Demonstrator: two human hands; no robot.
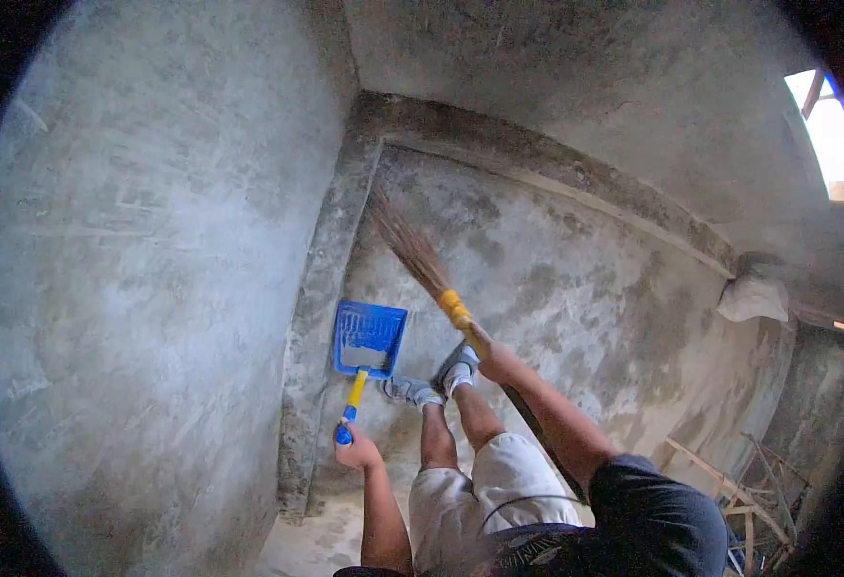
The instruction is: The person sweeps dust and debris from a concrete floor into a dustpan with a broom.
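My left hand (358, 450) is closed around the blue and yellow handle of a blue dustpan (372, 332). The pan lies over the concrete floor beside the left wall's ledge, its ribbed inside facing up with some pale dust or debris in it. My right hand (501, 366) grips a stick broom (414, 252) just below its yellow binding. The broom's brown bristles point up and left, their tips near the corner where the ledges meet. Its long handle runs back under my right forearm.
My shoes (412, 388) stand on the patchy, stained floor (537, 288) just right of the dustpan. A raised concrete ledge (556, 178) runs along the wall base. A whitish sack (755, 299) sits at the right corner, and wooden scraps (754, 505) are piled at the lower right.
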